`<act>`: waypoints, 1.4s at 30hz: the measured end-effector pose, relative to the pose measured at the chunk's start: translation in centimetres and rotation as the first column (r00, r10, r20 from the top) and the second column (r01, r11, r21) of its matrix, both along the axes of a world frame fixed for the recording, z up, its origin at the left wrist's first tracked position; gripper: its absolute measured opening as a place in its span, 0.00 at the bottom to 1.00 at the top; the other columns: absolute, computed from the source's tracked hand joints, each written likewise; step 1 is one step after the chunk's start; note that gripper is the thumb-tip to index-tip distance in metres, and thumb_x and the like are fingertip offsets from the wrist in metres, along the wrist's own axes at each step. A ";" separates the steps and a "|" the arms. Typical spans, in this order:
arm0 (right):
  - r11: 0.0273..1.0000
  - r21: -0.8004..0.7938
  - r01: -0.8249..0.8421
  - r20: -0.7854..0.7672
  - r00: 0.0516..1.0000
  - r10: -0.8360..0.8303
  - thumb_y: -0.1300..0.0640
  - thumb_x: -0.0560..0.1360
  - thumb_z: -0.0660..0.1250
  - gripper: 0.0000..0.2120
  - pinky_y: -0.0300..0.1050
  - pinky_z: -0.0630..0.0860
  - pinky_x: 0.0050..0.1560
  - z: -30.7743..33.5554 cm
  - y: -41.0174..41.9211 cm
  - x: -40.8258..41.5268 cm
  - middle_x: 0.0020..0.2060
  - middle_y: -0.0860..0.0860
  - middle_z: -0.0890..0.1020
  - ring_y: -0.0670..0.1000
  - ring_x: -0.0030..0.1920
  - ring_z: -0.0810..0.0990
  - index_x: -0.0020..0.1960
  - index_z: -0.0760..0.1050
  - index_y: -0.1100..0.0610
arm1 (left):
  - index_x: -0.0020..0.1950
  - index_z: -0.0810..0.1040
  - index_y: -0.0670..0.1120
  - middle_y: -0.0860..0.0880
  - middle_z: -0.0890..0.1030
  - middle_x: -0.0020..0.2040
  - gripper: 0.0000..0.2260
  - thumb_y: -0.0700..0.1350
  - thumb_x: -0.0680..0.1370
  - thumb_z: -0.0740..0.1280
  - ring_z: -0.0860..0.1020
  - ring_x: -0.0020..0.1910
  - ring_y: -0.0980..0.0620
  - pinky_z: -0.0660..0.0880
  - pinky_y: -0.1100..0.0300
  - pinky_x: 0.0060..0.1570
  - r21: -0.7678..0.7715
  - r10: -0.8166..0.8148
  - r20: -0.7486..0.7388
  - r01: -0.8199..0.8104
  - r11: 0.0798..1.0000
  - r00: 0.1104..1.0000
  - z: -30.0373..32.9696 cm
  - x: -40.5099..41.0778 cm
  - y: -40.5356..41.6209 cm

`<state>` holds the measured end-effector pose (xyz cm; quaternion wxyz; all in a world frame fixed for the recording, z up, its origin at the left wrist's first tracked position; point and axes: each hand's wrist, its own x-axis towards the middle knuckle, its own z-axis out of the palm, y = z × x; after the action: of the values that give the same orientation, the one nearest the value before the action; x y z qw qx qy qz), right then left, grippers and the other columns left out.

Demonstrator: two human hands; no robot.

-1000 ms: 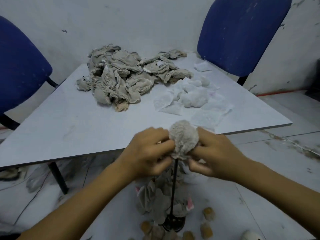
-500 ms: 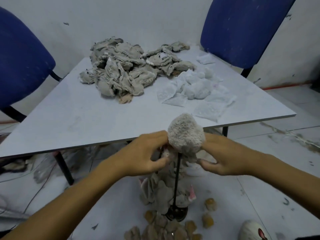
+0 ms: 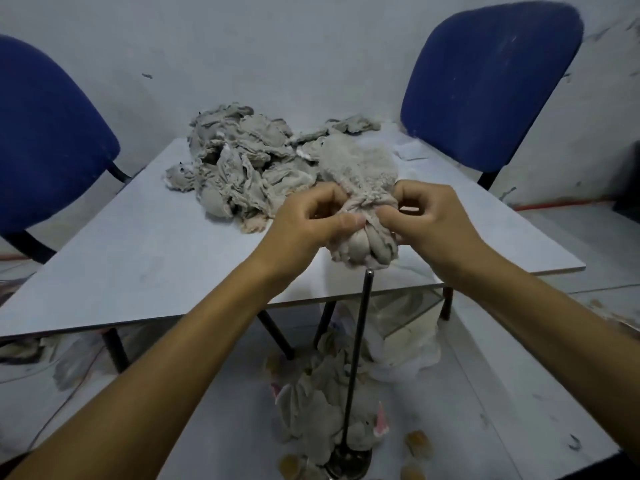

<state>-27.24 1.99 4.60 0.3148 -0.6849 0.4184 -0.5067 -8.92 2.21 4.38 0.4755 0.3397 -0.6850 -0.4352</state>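
Both left grip (image 3: 308, 223) and right grip (image 3: 429, 220) pinch the plush skin (image 3: 360, 164), its neck half hidden

fabric pile (image 3: 249, 168) blocks table (image 3: 138, 244) centre; near-left tabletop open; rod (image 3: 360, 341) upright below.

I see a flat gray table (image 3: 138, 244) in front of me. A big pile of gray fuzzy cloth pieces (image 3: 242, 168) lies on its far side. One blue chair (image 3: 45, 143) stands at the left, and another blue chair (image 3: 491, 84) stands at the far right corner. Behind them is a pale wall (image 3: 277, 46) with small marks. Down on the floor (image 3: 519, 375) is a small heap of gray pieces (image 3: 311, 410) with pink bits. A few brown lumps (image 3: 417, 441) lie near the heap. A white bag (image 3: 405, 341) sits under the table.
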 end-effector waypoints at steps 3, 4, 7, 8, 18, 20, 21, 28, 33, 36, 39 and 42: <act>0.976 0.053 0.213 0.004 0.977 -0.214 0.66 0.70 0.69 0.12 0.46 0.67 0.35 -1.0 -1.9 0.9 0.27 0.49 0.73 0.48 0.32 0.70 0.30 0.72 0.58 | 0.41 0.76 0.43 0.47 0.77 0.34 0.04 0.42 0.70 0.69 0.75 0.32 0.50 0.73 0.59 0.32 0.030 -0.040 0.035 0.039 0.999 0.999 -0.7 -0.5 -0.2; 0.957 0.072 0.280 -0.011 0.960 -0.280 0.67 0.69 0.67 0.11 0.46 0.66 0.35 -1.3 -2.6 1.2 0.27 0.48 0.73 0.48 0.32 0.69 0.31 0.72 0.59 | 0.41 0.77 0.43 0.47 0.78 0.35 0.04 0.43 0.70 0.70 0.76 0.32 0.50 0.73 0.57 0.33 0.035 -0.057 0.061 0.055 0.998 0.996 -0.9 -0.6 -0.3; 0.909 0.175 0.377 -0.045 0.926 -0.375 0.70 0.69 0.62 0.08 0.46 0.64 0.34 -1.8 -4.0 2.1 0.29 0.53 0.71 0.52 0.34 0.69 0.33 0.71 0.61 | 0.44 0.78 0.44 0.45 0.81 0.37 0.07 0.42 0.69 0.72 0.78 0.32 0.51 0.75 0.58 0.35 0.074 -0.078 0.108 0.070 0.995 0.991 -1.0 -0.4 -1.0; 0.918 0.242 0.315 -0.001 0.946 -0.325 0.69 0.70 0.62 0.09 0.45 0.64 0.33 -1.8 -4.0 2.4 0.29 0.54 0.70 0.53 0.33 0.69 0.33 0.70 0.60 | 0.44 0.78 0.43 0.44 0.81 0.38 0.07 0.42 0.69 0.73 0.79 0.34 0.50 0.76 0.59 0.35 0.113 -0.073 0.081 0.064 0.992 0.994 -1.0 -0.1 -1.4; 0.731 0.413 -0.544 0.493 0.808 0.322 0.62 0.72 0.70 0.10 0.45 0.81 0.48 -3.0 -3.0 1.9 0.49 0.60 0.83 0.55 0.51 0.83 0.52 0.79 0.65 | 0.51 0.77 0.30 0.34 0.79 0.42 0.12 0.39 0.76 0.71 0.75 0.41 0.39 0.72 0.49 0.39 0.313 0.249 -0.165 -0.189 0.931 0.954 -1.8 1.7 -3.1; 0.837 0.370 -0.403 0.396 0.883 0.251 0.66 0.74 0.71 0.05 0.44 0.81 0.45 -3.5 -2.7 2.2 0.44 0.60 0.84 0.55 0.46 0.84 0.47 0.78 0.67 | 0.53 0.75 0.27 0.30 0.78 0.45 0.15 0.39 0.77 0.71 0.74 0.42 0.38 0.70 0.47 0.39 0.305 0.267 -0.141 -0.215 0.928 0.953 -2.3 1.4 -3.0; 0.874 0.351 -0.336 0.356 0.911 0.207 0.66 0.75 0.70 0.03 0.43 0.81 0.42 -3.7 -2.6 2.3 0.40 0.59 0.84 0.54 0.43 0.84 0.44 0.78 0.66 | 0.54 0.75 0.27 0.30 0.78 0.45 0.16 0.40 0.77 0.71 0.74 0.42 0.38 0.70 0.48 0.38 0.307 0.256 -0.139 -0.204 0.929 0.956 -2.3 1.1 -2.8; 0.943 0.331 0.041 0.321 0.935 -0.153 0.69 0.75 0.66 0.22 0.43 0.75 0.28 -5.2 -3.6 3.1 0.25 0.56 0.74 0.54 0.28 0.76 0.25 0.71 0.55 | 0.40 0.75 0.43 0.50 0.78 0.33 0.10 0.43 0.73 0.76 0.75 0.33 0.57 0.72 0.65 0.35 0.135 0.174 0.013 -0.175 0.975 0.985 -3.7 -1.4 -1.0; 0.873 0.433 0.222 0.209 0.918 -0.337 0.69 0.71 0.65 0.17 0.51 0.66 0.36 -6.3 -4.5 3.1 0.26 0.55 0.69 0.56 0.33 0.68 0.26 0.68 0.56 | 0.43 0.78 0.45 0.47 0.76 0.35 0.10 0.48 0.71 0.75 0.70 0.33 0.57 0.68 0.65 0.34 0.002 0.130 0.307 -0.137 0.991 0.943 -4.0 -0.6 -0.4; 0.851 0.524 -0.042 0.302 0.943 -0.139 0.63 0.74 0.70 0.12 0.43 0.72 0.28 -5.5 -3.6 3.5 0.31 0.58 0.76 0.55 0.32 0.76 0.32 0.74 0.56 | 0.41 0.77 0.41 0.44 0.77 0.34 0.06 0.35 0.74 0.72 0.73 0.31 0.51 0.70 0.63 0.28 0.191 0.142 0.039 -0.147 0.971 0.989 -3.4 0.6 -1.5; 0.723 0.563 -0.400 0.503 0.860 0.085 0.61 0.72 0.69 0.03 0.44 0.80 0.35 -4.6 -2.6 3.6 0.40 0.58 0.81 0.53 0.39 0.81 0.39 0.79 0.58 | 0.37 0.73 0.41 0.45 0.78 0.29 0.11 0.31 0.77 0.65 0.73 0.24 0.55 0.68 0.67 0.20 0.461 0.301 -0.258 -0.157 0.873 0.918 -3.5 0.9 -2.4; 0.844 0.469 -0.258 0.181 0.964 0.194 0.58 0.67 0.73 0.07 0.53 0.75 0.44 -4.8 -1.9 3.6 0.39 0.57 0.80 0.53 0.41 0.78 0.42 0.80 0.60 | 0.33 0.70 0.42 0.48 0.73 0.24 0.15 0.30 0.78 0.61 0.67 0.19 0.59 0.63 0.69 0.16 0.563 0.430 -0.362 -0.173 0.808 0.827 -4.1 0.2 -2.5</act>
<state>-23.65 0.12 -0.23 0.5611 -0.5940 0.4281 -0.3862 -8.76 -0.30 0.29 0.5860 0.4435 -0.3435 -0.5848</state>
